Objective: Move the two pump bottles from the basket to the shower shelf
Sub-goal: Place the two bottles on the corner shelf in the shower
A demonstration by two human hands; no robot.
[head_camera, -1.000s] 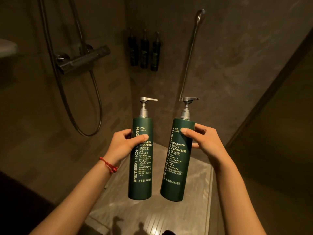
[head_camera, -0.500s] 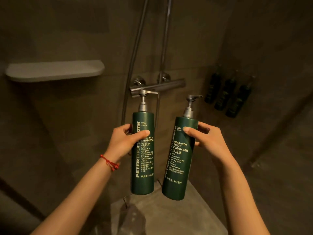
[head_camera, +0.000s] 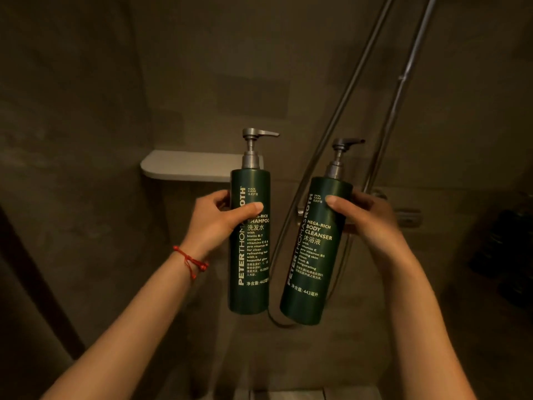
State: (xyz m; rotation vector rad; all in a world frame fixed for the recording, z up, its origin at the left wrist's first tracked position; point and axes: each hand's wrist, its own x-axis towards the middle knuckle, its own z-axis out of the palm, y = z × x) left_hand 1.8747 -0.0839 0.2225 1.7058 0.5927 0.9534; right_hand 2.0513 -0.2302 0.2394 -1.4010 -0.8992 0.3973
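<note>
While both hands grip one bottle each, the pale rounded wall shelf (head_camera: 187, 166) sits bare behind them.

Left hand (head_camera: 215, 223), a red string bracelet (head_camera: 191, 262) on its wrist, wraps the upright dark green cylindrical shampoo pump bottle (head_camera: 249, 243), whose grey pump overlaps the shelf's right end. Right hand (head_camera: 366, 220) clasps the matching dark green body-cleanser pump bottle (head_camera: 314, 255), tilted, to the right of the shelf and lower, apart from the first bottle, in front of the metal shower hose (head_camera: 340, 119).
</note>
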